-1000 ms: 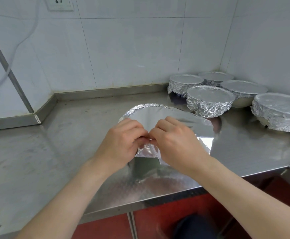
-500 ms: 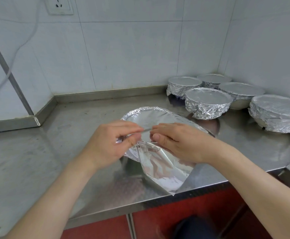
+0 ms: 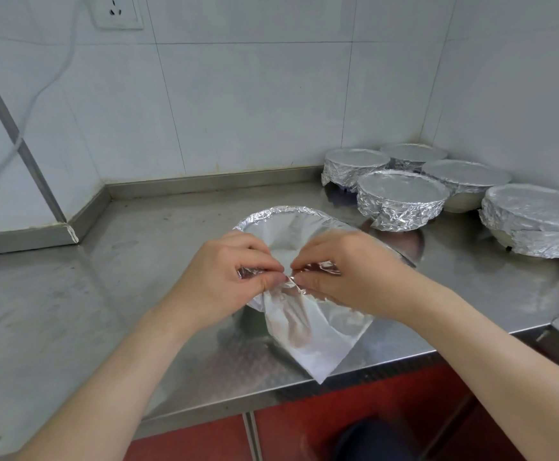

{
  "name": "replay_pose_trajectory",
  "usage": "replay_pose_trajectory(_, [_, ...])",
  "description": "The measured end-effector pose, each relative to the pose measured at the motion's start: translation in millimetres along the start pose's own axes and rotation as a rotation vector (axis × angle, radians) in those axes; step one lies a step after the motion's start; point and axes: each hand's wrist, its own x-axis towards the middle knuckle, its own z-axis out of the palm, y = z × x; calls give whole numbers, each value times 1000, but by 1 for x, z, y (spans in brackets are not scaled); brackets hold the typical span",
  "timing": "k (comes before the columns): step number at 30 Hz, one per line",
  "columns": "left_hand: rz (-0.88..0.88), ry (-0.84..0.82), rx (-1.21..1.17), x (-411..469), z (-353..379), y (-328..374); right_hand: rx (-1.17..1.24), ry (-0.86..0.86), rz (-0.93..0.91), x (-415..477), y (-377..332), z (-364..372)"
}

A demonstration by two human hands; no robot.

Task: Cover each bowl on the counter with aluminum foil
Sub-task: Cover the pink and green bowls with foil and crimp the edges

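Steel surface (image 3: 121, 294), near edge: a loose corner of the foil sheet (image 3: 308, 344) hangs over the near side of the bowl (image 3: 254, 322), its tip close to the surface edge. Just beyond it, left hand (image 3: 225, 281) and right hand (image 3: 348, 274) meet at the bowl's near rim. Fingers of both are curled, pinching crumpled foil, fingertips nearly touching. Foil is folded down over the far and left rim. Far right corner: five foil-covered bowls (image 3: 401, 197) clustered, well apart from this bowl. Far wall: white tile, socket (image 3: 117, 11) top left.
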Motion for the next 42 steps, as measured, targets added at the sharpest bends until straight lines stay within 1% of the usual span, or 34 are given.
replay_pose_trajectory(2, [-5, 0, -27, -1, 1, 0, -18, 42, 1, 0, -3, 2])
replay_pose_trajectory(4, [26, 7, -19, -1, 1, -2, -29, 55, -8, -1, -3, 5])
replay_pose_trajectory(6, [99, -5, 42, -2, 2, -3, -31, 62, -23, 0, -4, 8])
replay_pose_trajectory(9, [240, -7, 197, -2, 5, -7, -74, 103, -51, 1, -3, 13])
replay_pose_trajectory(12, [298, 46, 309, -2, 11, -9, -193, 146, -76, 3, -5, 21])
replay_pose_trajectory(15, [309, 82, 343, -4, 17, -8, -343, 192, -78, 5, -6, 29])
replay_pose_trajectory(18, [299, 72, 314, -4, 15, -9, -385, 197, -56, 7, -9, 33])
replay_pose_trajectory(21, [261, 34, 251, -3, 9, -11, -300, 168, -61, 7, -12, 27])
replay_pose_trajectory(23, [189, 38, 210, -4, 3, -13, -179, 122, -35, 5, -11, 18])
replay_pose_trajectory(25, [69, 76, 138, -5, -3, -17, -60, 105, -24, 3, -6, 9])
replay_pose_trajectory(27, [-19, 124, 106, -6, -8, -20, -9, 131, -15, 0, 1, 2])
replay_pose_trajectory(29, [-56, 144, 87, -5, -8, -16, 9, 145, 6, -1, 6, -1])
replay_pose_trajectory(32, [-70, 87, 45, -3, -1, -2, 28, 136, 23, -1, 5, 0])
replay_pose_trajectory(34, [-49, 42, 41, -1, 5, 3, 17, 131, -4, 1, 3, 4])
replay_pose_trajectory(38, [-49, 46, 11, 1, 9, 1, -24, 99, -24, 3, 2, 9])
replay_pose_trajectory(42, [33, 44, 117, 1, 14, -1, -153, 160, -75, 3, -1, 17])
